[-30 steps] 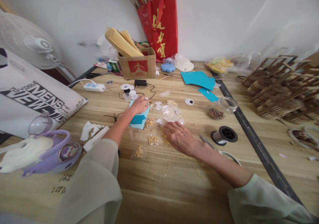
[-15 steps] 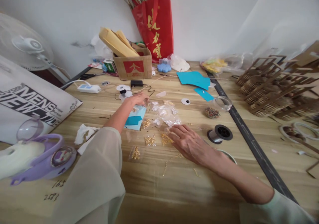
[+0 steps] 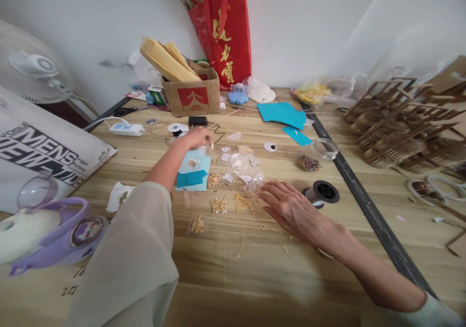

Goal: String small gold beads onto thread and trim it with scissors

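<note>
My left hand (image 3: 198, 137) is closed in a pinch, with a small gold piece (image 3: 212, 145) showing at its fingertips. It hovers just beyond a light-blue sheet (image 3: 182, 185) bearing a darker blue card (image 3: 192, 177). To the right, my right hand (image 3: 287, 205) is open, palm down and fingers stretched low over the table. Beside its fingertips are loose gold findings (image 3: 243, 204) and small clear bags of silver pieces (image 3: 251, 177). More gold bits sit in piles (image 3: 218, 205) and in a clear bag (image 3: 197, 224). A thin gold chain (image 3: 251, 230) lies in front.
A wire spool (image 3: 325, 192) and a dish of mixed beads (image 3: 309, 162) stand beyond my right hand. Blue cards (image 3: 282, 115), a cardboard box (image 3: 192, 96) and a red bag (image 3: 227, 40) are at the back. A purple-handled object (image 3: 69, 235) is at left, wooden baskets (image 3: 389, 128) at right.
My right hand has slid right, off the gold findings, uncovering more of them and the chain. My left hand has lifted slightly away from the light-blue sheet. The view has shifted a little.
</note>
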Motion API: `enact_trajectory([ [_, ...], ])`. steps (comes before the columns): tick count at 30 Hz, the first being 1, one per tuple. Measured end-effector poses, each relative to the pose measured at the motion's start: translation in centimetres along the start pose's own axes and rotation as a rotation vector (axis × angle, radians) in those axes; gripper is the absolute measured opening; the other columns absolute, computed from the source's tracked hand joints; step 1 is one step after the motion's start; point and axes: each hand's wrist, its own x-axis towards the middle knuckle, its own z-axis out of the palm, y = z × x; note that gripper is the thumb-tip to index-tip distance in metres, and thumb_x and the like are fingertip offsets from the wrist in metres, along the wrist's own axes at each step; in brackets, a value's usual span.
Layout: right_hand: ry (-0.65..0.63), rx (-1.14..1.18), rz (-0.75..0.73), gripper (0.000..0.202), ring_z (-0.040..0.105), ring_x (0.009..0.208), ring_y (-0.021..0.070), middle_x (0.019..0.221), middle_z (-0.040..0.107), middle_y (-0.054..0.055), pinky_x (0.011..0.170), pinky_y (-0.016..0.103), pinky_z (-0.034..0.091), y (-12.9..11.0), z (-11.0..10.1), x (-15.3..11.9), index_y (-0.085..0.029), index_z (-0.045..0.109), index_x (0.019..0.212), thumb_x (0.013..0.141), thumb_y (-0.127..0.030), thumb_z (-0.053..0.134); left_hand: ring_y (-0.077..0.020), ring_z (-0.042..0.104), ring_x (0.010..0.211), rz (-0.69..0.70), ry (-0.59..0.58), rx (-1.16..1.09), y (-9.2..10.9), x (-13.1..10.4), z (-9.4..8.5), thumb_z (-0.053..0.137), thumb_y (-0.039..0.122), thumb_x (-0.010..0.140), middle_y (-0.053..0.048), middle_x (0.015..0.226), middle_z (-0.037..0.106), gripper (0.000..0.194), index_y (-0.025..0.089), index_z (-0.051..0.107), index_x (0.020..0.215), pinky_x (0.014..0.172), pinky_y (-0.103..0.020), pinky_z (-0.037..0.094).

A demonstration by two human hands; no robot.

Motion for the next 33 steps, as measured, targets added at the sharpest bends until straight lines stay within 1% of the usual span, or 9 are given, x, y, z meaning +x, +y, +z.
enact_trajectory([
  [7,-0.014,0.037,-0.004,0.013,0.058,0.102,0.0252,0.105,0.064,0.010,0.087,0.042,0.047,-0.3,-0.3,0.3,-0.017,0.061,0.099,0.092,-0.016,0.050,-0.0161,0.058,0.071,-0.026,0.256,-0.252,0.7,1.1,-0.5,0.059,0.021,0.073,-0.004,0.077,0.067,0.009,0.014,0.061,0.079,0.067,-0.025,0.040],
  [13,0.013,0.093,-0.015,0.016,0.060,0.103,0.0261,0.108,0.065,0.012,0.087,0.043,0.049,0.3,0.3,0.2,-0.016,0.061,0.103,0.092,-0.017,0.049,-0.0141,0.059,0.064,-0.084,0.382,-0.606,2.6,1.1,-0.4,0.062,0.018,0.073,-0.001,0.067,0.062,0.008,0.014,0.054,0.075,0.062,-0.025,0.044],
  [18,0.101,0.383,0.144,0.024,0.065,0.097,0.0228,0.110,0.065,0.009,0.082,0.039,0.051,1.4,1.4,0.3,-0.021,0.058,0.116,0.094,-0.025,0.048,-0.0145,0.063,0.056,-0.109,0.343,-0.901,6.5,-0.6,0.1,0.062,0.016,0.075,0.000,0.064,0.060,0.011,0.014,0.051,0.077,0.055,-0.027,0.050],
  [22,0.235,0.842,0.339,0.032,0.067,0.085,0.0185,0.102,0.067,0.008,0.071,0.032,0.054,1.7,2.2,1.2,-0.020,0.050,0.121,0.092,-0.033,0.052,-0.0155,0.066,0.059,-0.060,0.229,-1.080,11.8,-3.8,0.9,0.066,0.017,0.074,-0.002,0.067,0.063,0.015,0.014,0.052,0.080,0.055,-0.028,0.054],
  [25,0.286,1.123,0.408,0.040,0.067,0.080,0.0169,0.100,0.066,0.008,0.065,0.029,0.053,1.3,2.0,1.9,-0.019,0.047,0.121,0.088,-0.039,0.058,-0.0142,0.066,0.063,-0.006,0.156,-1.149,15.8,-6.6,1.4,0.070,0.021,0.073,-0.003,0.072,0.064,0.018,0.014,0.055,0.080,0.058,-0.028,0.056],
  [27,0.309,1.265,0.442,0.037,0.068,0.076,0.0165,0.092,0.067,0.006,0.062,0.028,0.053,1.0,1.6,2.1,-0.019,0.049,0.114,0.086,-0.042,0.060,-0.0131,0.064,0.066,-0.006,0.140,-1.164,17.9,-8.3,1.7,0.072,0.021,0.070,-0.003,0.075,0.065,0.020,0.014,0.056,0.080,0.059,-0.026,0.056],
  [29,0.333,1.343,0.454,0.029,0.067,0.070,0.0151,0.078,0.065,0.002,0.059,0.027,0.053,0.7,1.1,2.1,-0.018,0.053,0.097,0.085,-0.043,0.061,-0.0130,0.064,0.069,-0.027,0.118,-1.212,19.5,-9.6,1.9,0.074,0.020,0.067,-0.003,0.079,0.066,0.027,0.014,0.057,0.087,0.060,-0.025,0.056],
  [31,0.344,1.380,0.455,0.028,0.064,0.062,0.0126,0.067,0.062,-0.001,0.056,0.024,0.052,0.5,0.7,1.8,-0.018,0.054,0.083,0.083,-0.045,0.063,-0.0142,0.065,0.071,-0.061,0.074,-1.289,20.7,-10.7,2.0,0.074,0.023,0.068,-0.002,0.080,0.067,0.037,0.015,0.058,0.100,0.061,-0.027,0.057],
  [33,0.349,1.396,0.455,0.030,0.061,0.058,0.0111,0.063,0.059,-0.002,0.054,0.023,0.051,0.3,0.5,1.3,-0.018,0.055,0.078,0.082,-0.046,0.064,-0.0145,0.065,0.072,-0.099,0.064,-1.324,21.5,-11.4,2.1,0.076,0.026,0.067,-0.003,0.081,0.067,0.038,0.014,0.061,0.099,0.063,-0.027,0.056],
])
